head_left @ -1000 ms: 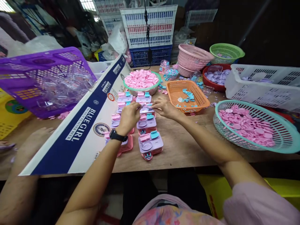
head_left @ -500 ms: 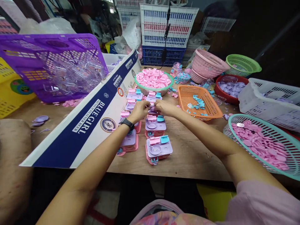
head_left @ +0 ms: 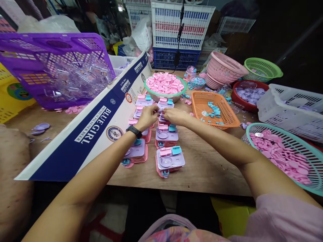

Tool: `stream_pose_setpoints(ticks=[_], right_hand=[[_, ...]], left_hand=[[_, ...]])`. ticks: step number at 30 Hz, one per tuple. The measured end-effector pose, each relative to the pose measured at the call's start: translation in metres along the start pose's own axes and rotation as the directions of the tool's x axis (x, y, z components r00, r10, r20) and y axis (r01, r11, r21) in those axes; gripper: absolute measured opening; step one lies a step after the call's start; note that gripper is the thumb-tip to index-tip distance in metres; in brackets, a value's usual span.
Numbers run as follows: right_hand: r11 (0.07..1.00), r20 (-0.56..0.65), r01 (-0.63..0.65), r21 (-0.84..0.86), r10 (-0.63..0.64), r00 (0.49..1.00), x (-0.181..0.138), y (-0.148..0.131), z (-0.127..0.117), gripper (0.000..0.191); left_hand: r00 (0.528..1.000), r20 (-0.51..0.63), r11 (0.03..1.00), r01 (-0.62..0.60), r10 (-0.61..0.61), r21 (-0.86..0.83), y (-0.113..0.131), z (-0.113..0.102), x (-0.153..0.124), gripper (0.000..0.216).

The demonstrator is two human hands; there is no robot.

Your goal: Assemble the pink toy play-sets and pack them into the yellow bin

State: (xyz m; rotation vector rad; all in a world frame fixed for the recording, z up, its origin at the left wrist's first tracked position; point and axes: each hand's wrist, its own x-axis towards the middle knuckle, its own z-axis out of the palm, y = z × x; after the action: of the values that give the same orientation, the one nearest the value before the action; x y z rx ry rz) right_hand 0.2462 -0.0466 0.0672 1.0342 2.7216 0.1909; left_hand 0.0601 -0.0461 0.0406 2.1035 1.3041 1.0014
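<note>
Toy boxes (head_left: 174,162) on wooden table (head_left: 202,164); left fingers (head_left: 153,113) pinch purple piece (head_left: 160,110), right fingers (head_left: 168,113) bent, hold unclear; stacked crates (head_left: 166,28) behind.

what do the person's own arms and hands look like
The left hand and right hand are bare, without gloves. A black watch-like band circles the left wrist. A short mauve sleeve ends above the right elbow; no left sleeve shows.

We note a wood-topped bench (head_left: 202,168), stacked crates (head_left: 164,37) behind it and a black cable (head_left: 177,57) hanging before them. We find the upper-right background (head_left: 290,30) dark and pale floor (head_left: 112,213) visible below.
</note>
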Motion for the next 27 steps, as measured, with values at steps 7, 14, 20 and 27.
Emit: stream_pose_setpoints(ticks=[7, 14, 20, 27], right_hand=[[0.999, 0.029, -0.001, 0.042, 0.000, 1.000, 0.003, 0.002, 0.005, 0.023], [0.995, -0.043, -0.019, 0.099, 0.023, 0.999, 0.000, -0.007, 0.005, 0.024], [0.953, -0.223, -0.111, 0.283, 0.178, 0.958, -0.010, 0.009, -0.004, 0.022], [0.850, -0.503, 0.050, 0.524, 0.262, 0.824, 0.064, 0.022, -0.026, 0.025]], left_hand=[[0.997, 0.050, 0.994, 0.058, -0.054, -0.094, -0.016, 0.011, 0.008, 0.007], [0.996, 0.085, 1.000, 0.028, -0.028, 0.007, -0.010, 0.009, 0.011, 0.003], [0.996, 0.055, 0.987, -0.080, 0.073, 0.139, 0.010, -0.016, 0.012, 0.014], [0.959, 0.159, 0.827, -0.283, 0.235, 0.485, -0.016, -0.071, 0.050, 0.027]])
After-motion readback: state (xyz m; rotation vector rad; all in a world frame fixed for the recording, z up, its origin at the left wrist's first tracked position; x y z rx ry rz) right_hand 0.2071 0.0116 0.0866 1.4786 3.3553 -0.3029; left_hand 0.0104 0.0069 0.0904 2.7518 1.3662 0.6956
